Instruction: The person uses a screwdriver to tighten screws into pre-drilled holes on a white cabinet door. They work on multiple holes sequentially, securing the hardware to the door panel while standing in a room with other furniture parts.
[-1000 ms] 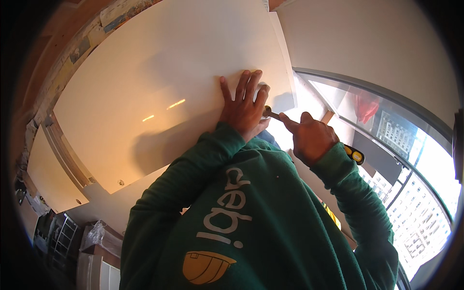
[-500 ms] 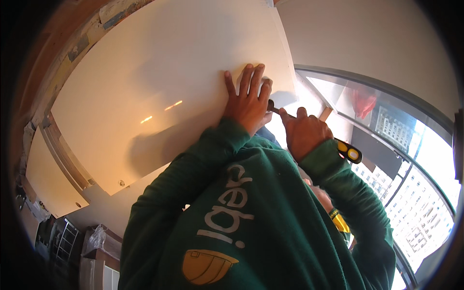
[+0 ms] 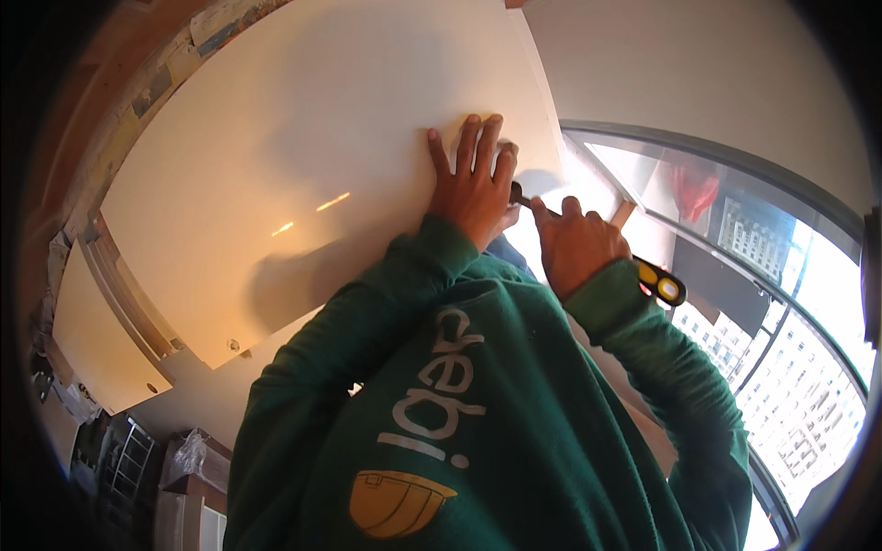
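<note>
My left hand (image 3: 470, 191) lies on the large white panel (image 3: 230, 174) near its right edge, palm down with fingers spread. Its thumb is partly hidden below the hand. Just to the right, my right hand (image 3: 579, 243) is closed round the shaft of a hammer-like tool (image 3: 660, 281). The tool's black-and-yellow grip end sticks out behind my wrist. Its small dark head is beside my left hand, at the panel's right edge. Whether the head touches the panel I cannot tell.
A glazed window (image 3: 790, 404) with a dark frame fills the right side, buildings beyond it. Lower left are a smaller white panel (image 3: 101, 340), a dark rack (image 3: 127, 455) and a plastic-wrapped brown box (image 3: 197, 464). A rough wall edge (image 3: 152, 92) borders the panel.
Both hands have hardly moved; the right one, with the tool, has shifted very slightly up. The view has moved a little. The left hand stays flat on the panel.
</note>
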{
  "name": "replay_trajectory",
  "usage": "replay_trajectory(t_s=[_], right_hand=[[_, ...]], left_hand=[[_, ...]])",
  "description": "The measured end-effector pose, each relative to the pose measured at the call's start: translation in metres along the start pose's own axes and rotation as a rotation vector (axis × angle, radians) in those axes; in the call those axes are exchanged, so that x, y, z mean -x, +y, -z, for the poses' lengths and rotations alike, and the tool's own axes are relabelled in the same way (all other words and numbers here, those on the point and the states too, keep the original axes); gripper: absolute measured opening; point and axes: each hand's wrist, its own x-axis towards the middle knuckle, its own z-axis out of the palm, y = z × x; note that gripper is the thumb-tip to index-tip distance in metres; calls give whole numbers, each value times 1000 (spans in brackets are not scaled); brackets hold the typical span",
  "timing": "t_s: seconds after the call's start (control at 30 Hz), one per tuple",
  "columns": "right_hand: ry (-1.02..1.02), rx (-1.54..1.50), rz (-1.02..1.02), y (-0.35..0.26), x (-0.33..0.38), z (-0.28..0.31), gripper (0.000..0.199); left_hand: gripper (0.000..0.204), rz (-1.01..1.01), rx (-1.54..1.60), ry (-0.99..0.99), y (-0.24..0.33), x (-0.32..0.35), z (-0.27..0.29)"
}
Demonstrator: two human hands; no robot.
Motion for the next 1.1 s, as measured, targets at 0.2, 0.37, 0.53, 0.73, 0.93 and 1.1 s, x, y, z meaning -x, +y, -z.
replay_trajectory(t_s=[0.2, 0.37, 0.53, 0.73, 0.93, 1.1], right_hand=[[-22, -29, -15, 0, 4, 4, 29], [-2, -56, -4, 0, -4, -8, 30], [-95, -110, -30, 0, 1, -1, 39], [-86, -103, -38, -2, 1, -5, 38], [-62, -96, -26, -3, -4, -6, 38], [42, -33, -26, 3, -1, -13, 31]], left_hand=[[80, -5, 26, -12, 1, -1, 3], [77, 6, 64, -10, 1, 0, 3], [79, -5, 64, -34, 2, -1, 7], [79, 1, 96, -26, -1, 0, 2], [77, 2, 97, -3, 0, 2, 0], [76, -14, 58, -18, 2, 1, 4]])
